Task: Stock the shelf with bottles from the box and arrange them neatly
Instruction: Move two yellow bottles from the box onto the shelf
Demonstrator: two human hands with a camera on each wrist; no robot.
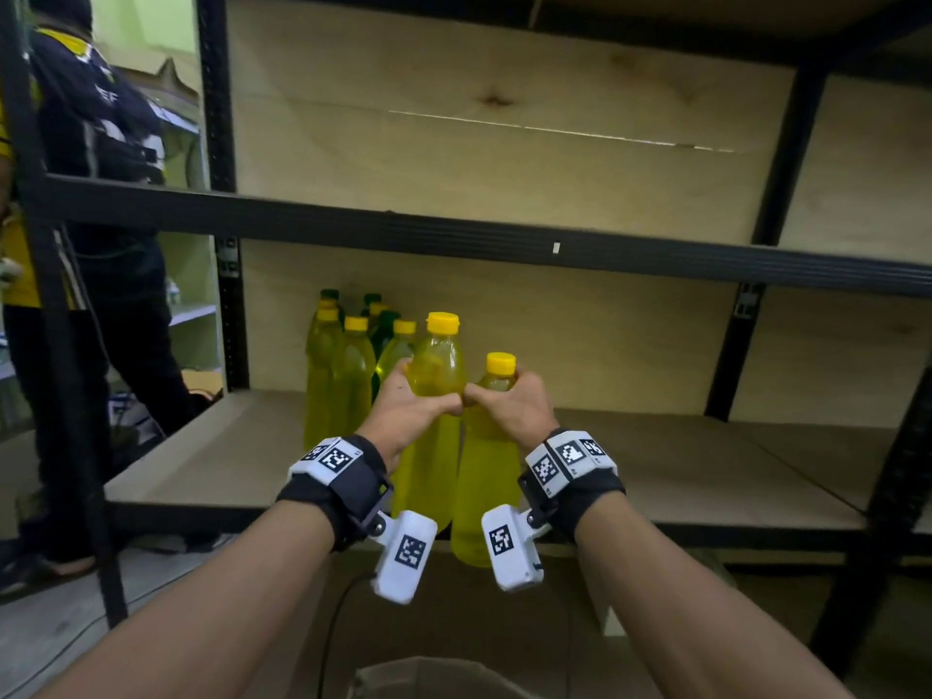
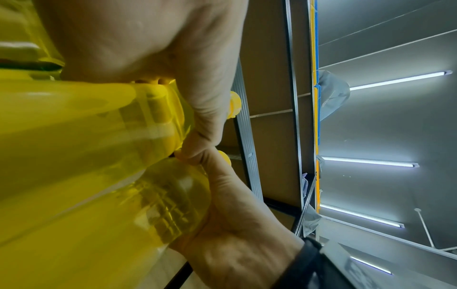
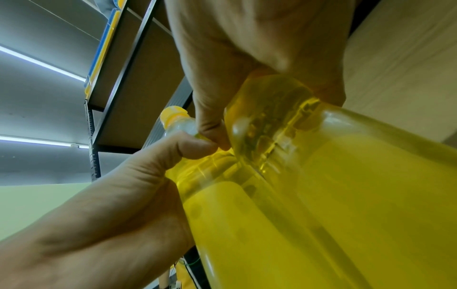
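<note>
Each of my hands holds a yellow-capped bottle of yellow liquid upright, side by side, in front of the lower shelf board (image 1: 681, 461). My left hand (image 1: 403, 406) grips the taller-held bottle (image 1: 438, 368) round its shoulder. My right hand (image 1: 509, 401) grips the lower one (image 1: 484, 476) just under its cap. The thumbs touch between them. In the left wrist view my left hand (image 2: 148, 39) wraps its bottle (image 2: 74, 127). In the right wrist view my right hand (image 3: 247, 48) wraps its bottle (image 3: 358, 185). Several yellow and green bottles (image 1: 348, 365) stand at the shelf's back left.
A brown cardboard box (image 1: 454, 628) lies below my forearms. The black upper shelf beam (image 1: 454, 234) runs just above the bottle caps. The board to the right of the standing bottles is bare. A person (image 1: 101, 194) stands at the left, beyond the rack's upright (image 1: 222, 274).
</note>
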